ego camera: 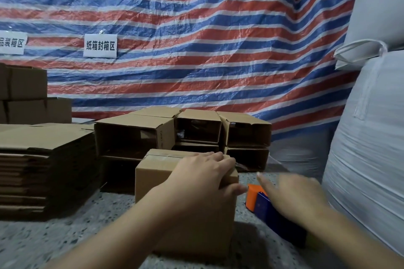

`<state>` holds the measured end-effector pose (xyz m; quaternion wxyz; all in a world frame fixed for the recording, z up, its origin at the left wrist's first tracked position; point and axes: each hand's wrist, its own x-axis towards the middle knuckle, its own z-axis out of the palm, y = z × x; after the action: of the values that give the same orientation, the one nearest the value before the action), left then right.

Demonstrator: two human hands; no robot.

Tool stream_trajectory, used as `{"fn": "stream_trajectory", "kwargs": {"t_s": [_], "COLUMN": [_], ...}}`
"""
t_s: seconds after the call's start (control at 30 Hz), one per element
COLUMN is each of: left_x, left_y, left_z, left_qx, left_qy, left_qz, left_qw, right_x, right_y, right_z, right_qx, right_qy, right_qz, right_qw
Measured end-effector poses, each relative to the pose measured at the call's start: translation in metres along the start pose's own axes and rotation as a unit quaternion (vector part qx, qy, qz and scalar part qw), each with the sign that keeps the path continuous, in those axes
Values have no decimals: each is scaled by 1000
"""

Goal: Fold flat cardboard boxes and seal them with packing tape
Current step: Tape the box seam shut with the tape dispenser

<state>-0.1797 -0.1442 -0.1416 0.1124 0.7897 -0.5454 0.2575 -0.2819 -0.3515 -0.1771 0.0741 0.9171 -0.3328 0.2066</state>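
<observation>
Box point(185, 209) upright on floor, front centre, tape strip across top. Left hand point(203, 178) lies flat on top, fingers over far edge, steadying. Right hand point(290, 197) blurred, fingers spread, holding nothing, above tape dispenser point(260, 202) (orange-blue) just right of box. Best: press seam flat, rub tape ends down sides.

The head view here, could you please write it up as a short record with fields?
box in work: small cardboard box standing on the speckled floor, tape across its top
left hand: left hand pressed on the box's top right edge
right hand: right hand blurred, fingers extended, over the tape dispenser
dispenser: orange and blue, on the floor right of the box
flat stock: stack of flat cartons at left
behind: open folded boxes
</observation>
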Motion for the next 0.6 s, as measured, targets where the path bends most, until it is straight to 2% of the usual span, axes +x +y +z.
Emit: {"fn": "stream_trajectory", "kwargs": {"t_s": [0.03, 0.07, 0.13, 0.17, 0.23, 0.43, 0.6], "left_x": [0, 1, 2, 2, 1, 2, 0], "left_y": [0, 1, 0, 0, -1, 0, -1], "left_z": [0, 0, 0, -1, -1, 2, 3], "left_qx": [3, 5, 8, 9, 13, 14, 22], "left_qy": [0, 0, 0, 2, 5, 16, 33], "left_qz": [0, -1, 1, 4, 10, 12, 15], "left_qw": [1000, 1000, 1000, 1000, 1000, 1000, 999], "right_x": [4, 7, 9, 8, 3, -5, -17], "right_y": [-5, -12, -29, -37, -49, -61, -75], "right_z": [-10, -20, -37, -43, -46, -32, -18], "right_qx": [96, 222, 445, 505, 558, 624, 697], "right_qy": [13, -2, -101, -152, -199, -186, -203], "right_qz": [0, 13, 72, 98, 111, 131, 160], "right_qw": [995, 975, 887, 844, 798, 748, 669]}}
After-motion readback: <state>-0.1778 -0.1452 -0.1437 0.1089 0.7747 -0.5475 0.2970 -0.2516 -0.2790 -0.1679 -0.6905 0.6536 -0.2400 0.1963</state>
